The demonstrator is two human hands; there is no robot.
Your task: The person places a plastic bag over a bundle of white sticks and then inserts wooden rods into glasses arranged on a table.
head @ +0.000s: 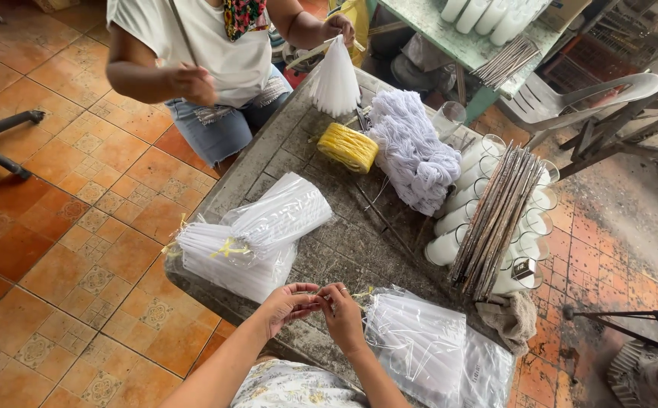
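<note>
My left hand [287,304] and my right hand [342,316] meet over the near edge of a grey worktable [344,249], fingertips pinched together on a thin yellowish tie [359,293]. A clear plastic bag of thin white sticks [420,340] lies just right of my right hand. Left of my hands, bundles of white sticks [250,238] in plastic, tied with yellow string, lie on the table. Across the table, another person holds a fan of white sticks [335,75] in one hand.
A yellow string roll [348,147] and a heap of white cord [416,151] lie mid-table. Glass cups with white wax [457,198] stand at the right under several dark rods [495,219]. A grey rag [512,317], a white plastic chair [571,98] and an orange tiled floor [80,227] surround it.
</note>
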